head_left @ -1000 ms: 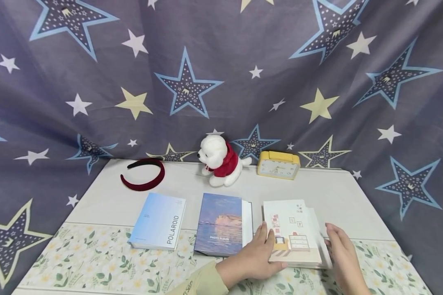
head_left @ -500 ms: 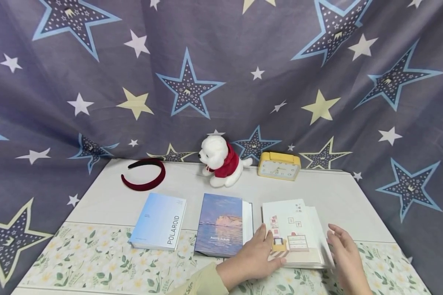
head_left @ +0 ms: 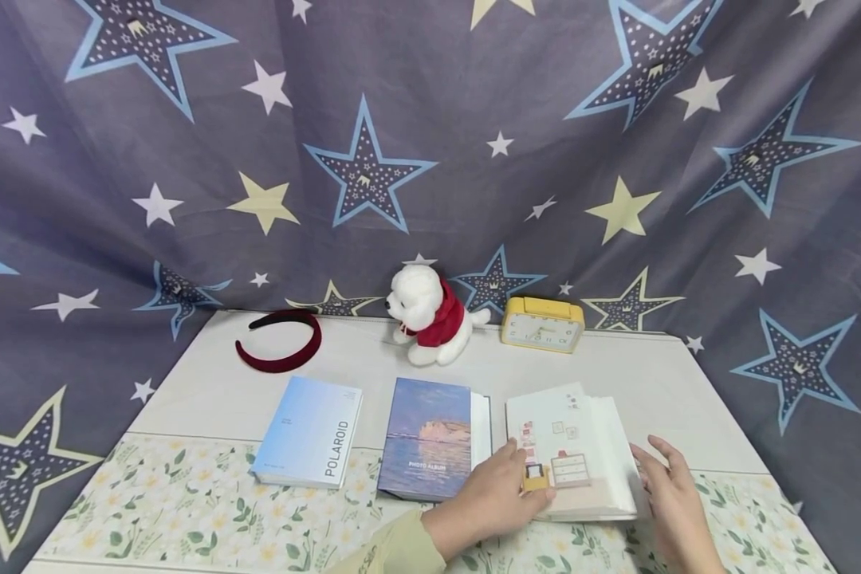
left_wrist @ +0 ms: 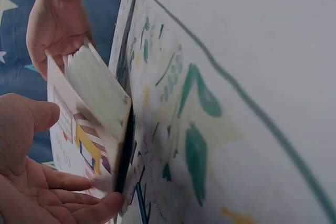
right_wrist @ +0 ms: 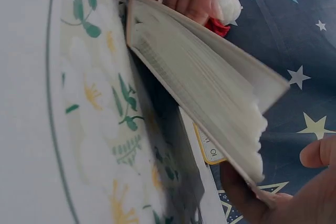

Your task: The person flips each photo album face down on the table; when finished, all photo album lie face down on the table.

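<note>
Left hand (head_left: 498, 490) is resting on the near left part of the white book (head_left: 567, 454), its thumb spread away from long fingers. Right hand (head_left: 670, 494), also spread, is touching the book's right edge. The book is sitting on the near right of the table (head_left: 186, 359), just right of a photo album (head_left: 426, 438). The right wrist view is showing what the head view is hiding: right fingers under the lower cover (right_wrist: 228, 163), thumb standing off, front cover (right_wrist: 257, 77) gaping from the pages (right_wrist: 205, 87). The head view is giving the cover's drawn drawers instead. The photo album is reading "PHOTO ALBUM"; the blue book (head_left: 308, 430), farther left, "POLAROID". A yellow clock (head_left: 543, 324), far right, is bearing numerals.
</note>
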### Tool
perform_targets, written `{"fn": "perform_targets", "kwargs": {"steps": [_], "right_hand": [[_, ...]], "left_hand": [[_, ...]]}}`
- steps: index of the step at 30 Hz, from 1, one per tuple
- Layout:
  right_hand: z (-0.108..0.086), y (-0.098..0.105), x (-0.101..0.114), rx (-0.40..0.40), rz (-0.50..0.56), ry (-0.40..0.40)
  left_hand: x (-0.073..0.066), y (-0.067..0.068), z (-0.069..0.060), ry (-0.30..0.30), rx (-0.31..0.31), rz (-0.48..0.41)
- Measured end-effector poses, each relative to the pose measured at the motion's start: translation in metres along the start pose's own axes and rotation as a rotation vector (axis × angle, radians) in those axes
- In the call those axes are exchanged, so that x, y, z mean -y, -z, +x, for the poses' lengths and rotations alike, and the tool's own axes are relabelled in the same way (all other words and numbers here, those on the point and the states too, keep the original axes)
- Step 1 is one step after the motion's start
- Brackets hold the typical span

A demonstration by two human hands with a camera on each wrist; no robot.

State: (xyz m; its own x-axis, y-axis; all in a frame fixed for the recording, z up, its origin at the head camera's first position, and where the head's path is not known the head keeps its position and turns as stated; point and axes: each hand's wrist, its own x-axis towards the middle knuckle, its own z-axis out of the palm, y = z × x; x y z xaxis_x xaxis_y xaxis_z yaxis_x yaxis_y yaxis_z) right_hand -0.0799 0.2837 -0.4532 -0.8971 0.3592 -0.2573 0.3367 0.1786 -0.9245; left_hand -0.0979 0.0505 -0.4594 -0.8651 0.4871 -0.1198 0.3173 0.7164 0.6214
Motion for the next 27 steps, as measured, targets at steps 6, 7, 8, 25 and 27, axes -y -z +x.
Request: {"fn": "perform_targets", "kwargs": {"steps": [6,7,8,25,27], "right_hand": [[-0.002,0.007,-0.001,0.090,0.075,-0.012],[-0.003,0.008,-0.001,0.118,0.094,-0.023],[-0.003,0.009,-0.001,0.145,0.105,-0.033],[-0.003,-0.001,-0.004,0.378,0.464,-0.218],[-0.003,-0.005,-0.006,0.409,0.450,-0.192]], "left_hand": [[-0.003,-0.001,0.004,0.031,-0.037,-0.074],[-0.003,-0.002,0.005,0.037,-0.036,-0.079],[-0.004,-0.002,0.006,0.045,-0.037,-0.086],[-0.028,0.007,0.008,0.075,-0.022,-0.294],[-0.031,0.007,0.007,0.079,-0.009,-0.305]]}}
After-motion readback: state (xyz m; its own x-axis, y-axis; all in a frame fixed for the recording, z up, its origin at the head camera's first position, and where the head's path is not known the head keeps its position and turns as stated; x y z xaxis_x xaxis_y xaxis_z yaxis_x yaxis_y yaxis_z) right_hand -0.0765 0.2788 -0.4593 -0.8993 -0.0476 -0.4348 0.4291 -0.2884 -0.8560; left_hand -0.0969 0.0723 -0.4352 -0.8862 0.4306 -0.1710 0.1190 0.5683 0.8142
